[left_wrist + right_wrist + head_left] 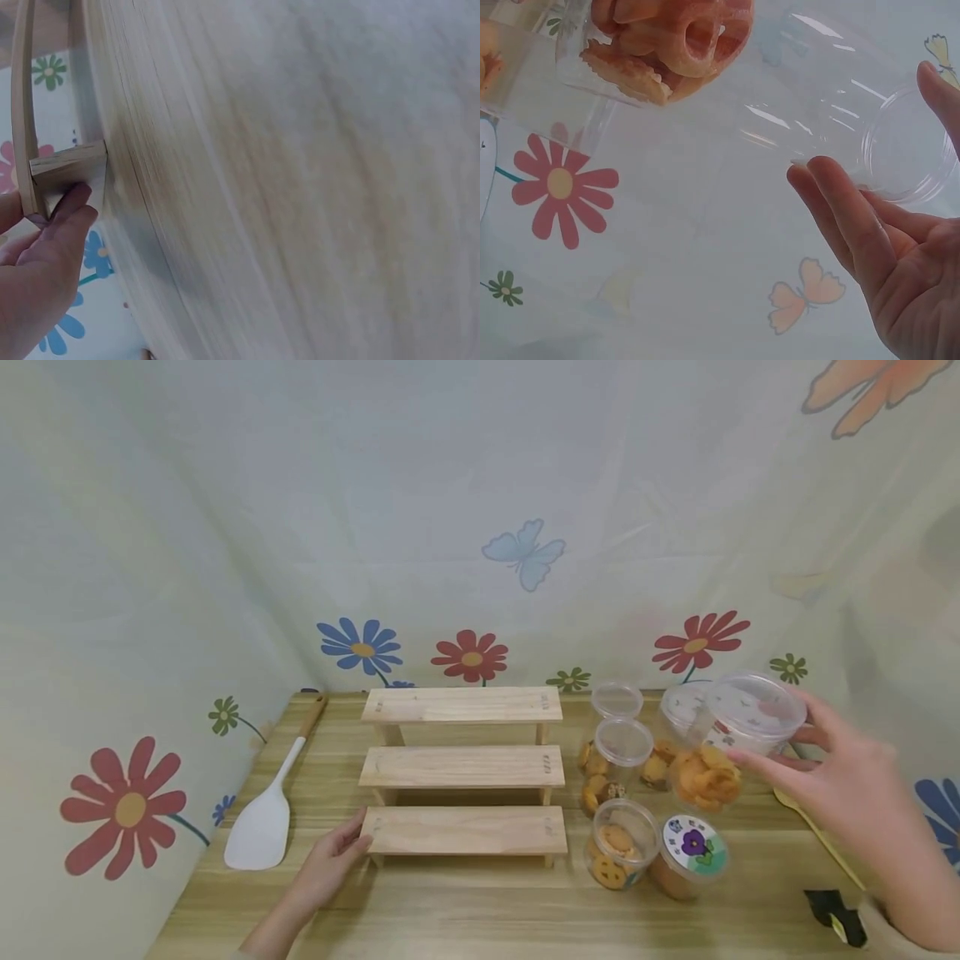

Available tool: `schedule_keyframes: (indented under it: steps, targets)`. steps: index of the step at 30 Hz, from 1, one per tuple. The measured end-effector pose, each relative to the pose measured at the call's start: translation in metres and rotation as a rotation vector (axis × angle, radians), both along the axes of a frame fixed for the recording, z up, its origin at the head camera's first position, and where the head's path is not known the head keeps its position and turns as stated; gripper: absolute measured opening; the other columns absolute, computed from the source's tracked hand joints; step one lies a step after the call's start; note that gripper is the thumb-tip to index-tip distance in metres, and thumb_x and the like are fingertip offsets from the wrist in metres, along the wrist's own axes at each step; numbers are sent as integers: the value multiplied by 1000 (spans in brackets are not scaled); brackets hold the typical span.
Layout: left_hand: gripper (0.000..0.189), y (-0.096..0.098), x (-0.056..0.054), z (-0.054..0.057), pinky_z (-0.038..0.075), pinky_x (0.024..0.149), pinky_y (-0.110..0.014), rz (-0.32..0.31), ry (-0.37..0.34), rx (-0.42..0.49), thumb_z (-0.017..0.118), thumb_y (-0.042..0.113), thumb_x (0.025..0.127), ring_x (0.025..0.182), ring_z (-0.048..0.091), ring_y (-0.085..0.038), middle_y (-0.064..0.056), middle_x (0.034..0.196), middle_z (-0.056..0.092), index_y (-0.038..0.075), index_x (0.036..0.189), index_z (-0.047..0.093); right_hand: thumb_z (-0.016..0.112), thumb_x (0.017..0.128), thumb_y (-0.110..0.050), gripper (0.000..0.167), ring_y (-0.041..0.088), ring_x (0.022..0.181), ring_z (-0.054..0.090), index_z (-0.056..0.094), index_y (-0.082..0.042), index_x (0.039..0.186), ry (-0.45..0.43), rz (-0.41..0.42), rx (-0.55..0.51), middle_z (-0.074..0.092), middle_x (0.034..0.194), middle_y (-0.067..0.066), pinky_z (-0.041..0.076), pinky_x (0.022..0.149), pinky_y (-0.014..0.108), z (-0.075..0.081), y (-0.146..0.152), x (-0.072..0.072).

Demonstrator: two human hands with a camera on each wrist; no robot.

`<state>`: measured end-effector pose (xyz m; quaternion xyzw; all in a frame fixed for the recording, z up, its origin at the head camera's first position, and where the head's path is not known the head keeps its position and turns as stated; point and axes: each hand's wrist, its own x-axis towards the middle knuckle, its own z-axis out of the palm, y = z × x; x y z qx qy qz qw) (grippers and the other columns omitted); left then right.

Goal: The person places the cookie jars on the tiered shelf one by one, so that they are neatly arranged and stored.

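Observation:
My right hand (847, 768) grips a clear plastic jar (757, 710) of cookies near its lid end, above the other jars at the right of the table. In the right wrist view, golden cookies (675, 45) lie at the jar's far end, while fingers and thumb stand on either side of the lid end. At the left end of the lowest tier of a three-tier wooden stand (465, 831) is my left hand (330, 864). The left wrist view shows its thumb and fingers pinching the board's end (28, 180), close to a supporting leg.
Several cookie jars (626, 843) stand right of the wooden stand, one with a flower-printed lid (695, 845). A white spatula (258, 827) lies at the left. A thin yellow utensil (821, 839) and a black item (834, 914) lie at the right. Flower-printed cloth (450, 568) encloses the table.

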<state>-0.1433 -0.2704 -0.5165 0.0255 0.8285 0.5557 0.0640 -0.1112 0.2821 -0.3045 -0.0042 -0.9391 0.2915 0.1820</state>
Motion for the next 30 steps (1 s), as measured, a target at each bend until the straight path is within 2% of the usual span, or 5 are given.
schedule_keyframes:
  steps: [6,10,13,17,30]
  targets:
    - [58,-1,-1,-2,36,105,-35,-5,0,11,55,19,100,133,37,-35,-21,151,28,-7,146,30,82,76,-41,88,42,86,67,37,-21,149,-5,14,-30,62,113,28,49,48,20,11,3,3]
    - [58,-1,-2,-3,36,105,-36,-6,9,8,54,20,100,132,38,-35,-21,151,29,-6,146,30,82,76,-37,83,6,84,66,40,-27,147,31,45,-40,63,116,22,50,48,18,17,4,2]
    - [58,-2,-2,-4,36,105,-36,-1,8,7,55,20,100,132,38,-35,-21,151,29,-5,146,31,83,76,-33,81,-19,84,51,42,-29,146,66,68,-39,61,119,17,49,48,15,20,3,1]
    - [58,-2,-2,-6,35,105,-35,2,5,12,55,20,100,133,36,-34,-21,151,29,-6,145,31,85,75,-30,80,-27,86,45,44,-29,144,107,92,-33,61,121,15,45,50,10,24,0,-2]
    - [56,0,-1,-4,33,105,-36,8,21,-19,55,19,100,134,34,-34,-21,150,28,-8,144,32,86,72,-31,76,-20,79,55,49,-35,139,119,132,-64,66,112,7,46,54,8,47,-23,-14]
